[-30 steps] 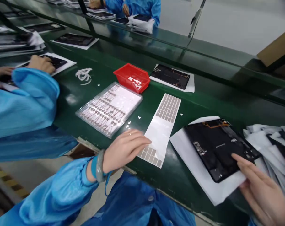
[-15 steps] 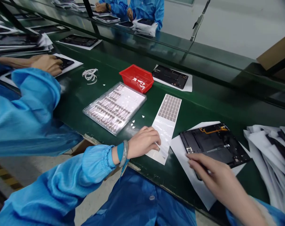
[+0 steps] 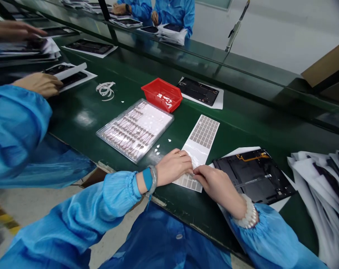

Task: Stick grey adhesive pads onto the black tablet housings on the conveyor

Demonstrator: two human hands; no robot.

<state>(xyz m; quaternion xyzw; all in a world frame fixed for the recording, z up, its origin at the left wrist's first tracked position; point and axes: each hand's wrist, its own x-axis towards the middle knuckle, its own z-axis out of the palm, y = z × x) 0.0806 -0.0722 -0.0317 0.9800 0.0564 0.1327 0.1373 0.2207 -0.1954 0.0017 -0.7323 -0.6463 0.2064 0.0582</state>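
Observation:
A white sheet of small grey rectangular stickers [image 3: 204,131] lies on the green bench, its near end under my hands. My left hand [image 3: 173,167] rests on it with fingers curled and closed on the sheet's lower part. My right hand [image 3: 220,186] meets it there, thumb and forefinger pinched together at the stickers; what is between those fingertips is too small to make out. Right of the sheet, a black tablet housing [image 3: 253,175] with an orange flex cable lies on white paper [image 3: 243,150], partly behind my right hand and forearm.
A clear tray [image 3: 136,129] holds several small wired parts. Behind it stands a red bin [image 3: 161,93] with white bits. Another black housing [image 3: 198,91] lies further back. White strips [image 3: 105,89] lie left. Stacked sheets [image 3: 320,186] stand right. A co-worker's hand [image 3: 39,84] works at left.
My right hand has moved left from the tablet housing's edge to the sticker sheet, meeting my left hand. The co-worker's hands at left have moved apart, and a white strip now shows there.

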